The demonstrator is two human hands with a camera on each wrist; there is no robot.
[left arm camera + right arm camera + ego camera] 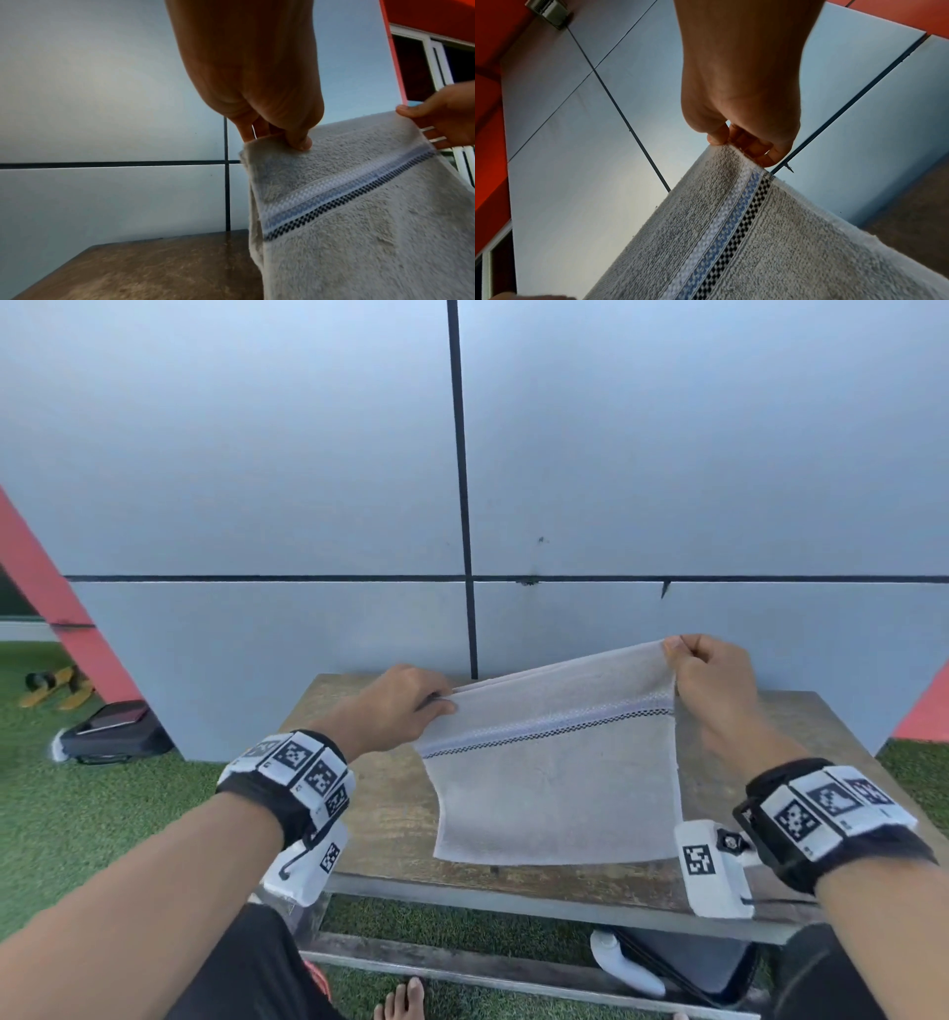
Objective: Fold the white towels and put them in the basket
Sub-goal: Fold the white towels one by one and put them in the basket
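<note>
Both forearms fill the bottom of the head view, each with a black wrist strap carrying white marker tiles. Beyond them the left hand [405, 706] pinches the top left corner of the towel [554, 793], and the right hand [719, 685] pinches the top right corner, held higher. Stretched between the two hands, the towel hangs above the table [380, 814], its lower edge near the table's front. A woven white, blue and black stripe [544, 724] crosses it below the top edge. Green turf [77, 814] lies around the table, a bare foot [403, 999] shows at the bottom, and a grey panelled wall [257, 480] stands behind.

From the left wrist, the left hand [257, 81] has thumb and fingers clamped on the towel [359, 243] corner; the right hand [442, 121] grips the far corner. Below lies the table [154, 268].

From the right wrist, the right hand [741, 91] pinches the towel [731, 253] edge between thumb and curled fingers, just above the stripe [731, 229].
</note>
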